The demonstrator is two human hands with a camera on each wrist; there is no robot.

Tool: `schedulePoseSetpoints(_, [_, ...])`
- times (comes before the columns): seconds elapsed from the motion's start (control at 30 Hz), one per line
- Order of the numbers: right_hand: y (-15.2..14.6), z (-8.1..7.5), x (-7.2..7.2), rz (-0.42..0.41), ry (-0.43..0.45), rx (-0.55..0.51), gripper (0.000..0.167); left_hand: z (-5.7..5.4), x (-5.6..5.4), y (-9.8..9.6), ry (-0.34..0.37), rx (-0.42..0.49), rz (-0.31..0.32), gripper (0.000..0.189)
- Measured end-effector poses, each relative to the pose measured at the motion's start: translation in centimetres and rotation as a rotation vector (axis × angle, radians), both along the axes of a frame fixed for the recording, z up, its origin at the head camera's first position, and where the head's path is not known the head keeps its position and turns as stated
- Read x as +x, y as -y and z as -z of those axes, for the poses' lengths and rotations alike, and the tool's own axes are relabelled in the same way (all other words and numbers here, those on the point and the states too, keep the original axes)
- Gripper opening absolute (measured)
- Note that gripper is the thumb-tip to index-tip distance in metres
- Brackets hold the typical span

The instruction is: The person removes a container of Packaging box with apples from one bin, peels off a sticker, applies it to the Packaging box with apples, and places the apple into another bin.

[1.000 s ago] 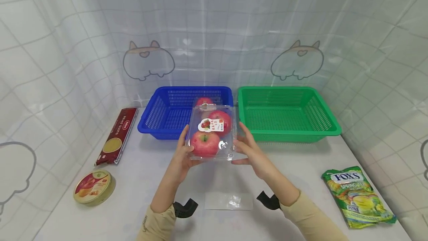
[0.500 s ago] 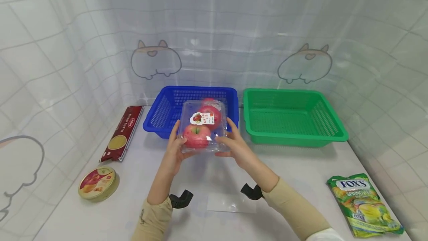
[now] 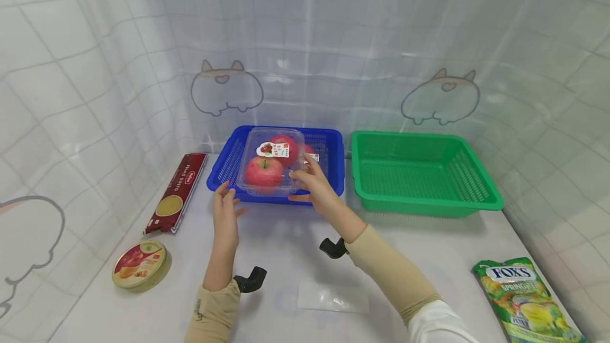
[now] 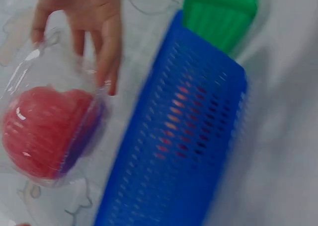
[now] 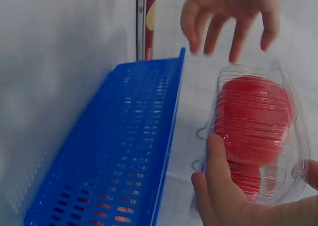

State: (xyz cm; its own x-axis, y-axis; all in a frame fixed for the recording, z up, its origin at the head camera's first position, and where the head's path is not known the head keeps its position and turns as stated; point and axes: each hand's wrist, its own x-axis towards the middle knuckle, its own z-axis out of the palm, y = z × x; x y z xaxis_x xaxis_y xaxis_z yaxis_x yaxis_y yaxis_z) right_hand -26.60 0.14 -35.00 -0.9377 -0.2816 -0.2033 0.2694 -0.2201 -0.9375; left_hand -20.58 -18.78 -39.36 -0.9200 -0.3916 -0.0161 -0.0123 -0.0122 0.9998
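A clear plastic box of apples [image 3: 265,173], with two red apples and a white label, hangs tilted over the front of the blue basket [image 3: 337,173]. My right hand [image 3: 318,188] grips its right side, thumb on top and fingers below, as the right wrist view also shows from close by. My left hand [image 3: 225,218] is off the box, fingers loosely spread in front of the basket's left corner. In the right wrist view a gap separates the left fingers [image 5: 236,42] from the plastic. Inside the basket, a second apple pack [image 3: 312,158] is partly hidden behind the held box.
To the right of the blue basket stands a green basket [image 3: 429,206]. A red pasta packet [image 3: 177,192] and a round candy tin [image 3: 140,266] lie on the left. At the right edge is a green FOX'S bag [image 3: 526,300]. A flat clear sheet [image 3: 333,296] lies near the front.
The apple box has moved forward and left, from in front of the blue basket to over it. My left hand has let go and drawn away to the left; the right still holds on.
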Motion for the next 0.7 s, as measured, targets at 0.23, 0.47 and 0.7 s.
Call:
schedulePoseSetpoints(0.23, [3.0, 1.0, -3.2, 0.034, -0.018, -0.013, 0.076, 1.9, -1.0, 0.7, 0.055, 0.008, -0.083, 0.066])
schedulePoseSetpoints(0.47, [5.3, 2.9, -5.3, 0.066, 0.049, -0.002, 0.076, 2.4, -1.5, 0.5, 0.058, 0.09, 0.007, 0.07])
schedulePoseSetpoints(0.7, [6.7, 3.8, -6.5, 0.063, 0.105, 0.041, 0.076, 2.3, -1.5, 0.2, 0.059, 0.105, 0.034, 0.068])
